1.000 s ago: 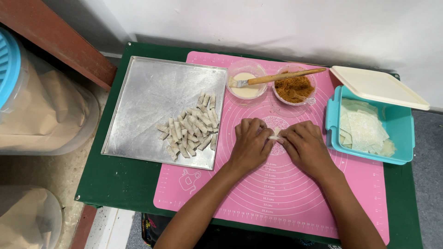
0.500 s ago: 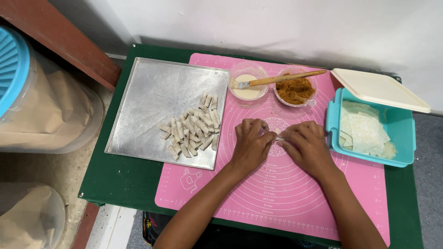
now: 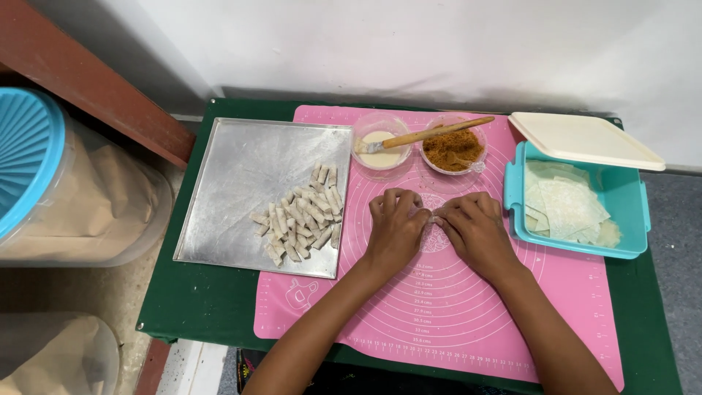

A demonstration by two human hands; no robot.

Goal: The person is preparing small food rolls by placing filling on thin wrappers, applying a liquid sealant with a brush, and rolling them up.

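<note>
- left hand (image 3: 395,228) and right hand (image 3: 477,230) fingertips together, pinching a small pale wrapper piece (image 3: 434,218) on the pink silicone mat (image 3: 439,307), mid-desk
- finished rolls (image 3: 301,213) piled on metal tray (image 3: 241,168), left
- teal box of wrappers (image 3: 570,208), right

Both forearms come up from the lower edge and converge toward the middle of the pink mat (image 3: 453,307), the one landmark here. The left hand (image 3: 395,228) lies palm down over the mat's upper centre, fingers curled, knuckles up. The right hand (image 3: 477,231) mirrors it just beside, also palm down. Their fingertips meet between them, pinched close together. Wrists are straight, resting low over the mat, forearms bare.
</note>
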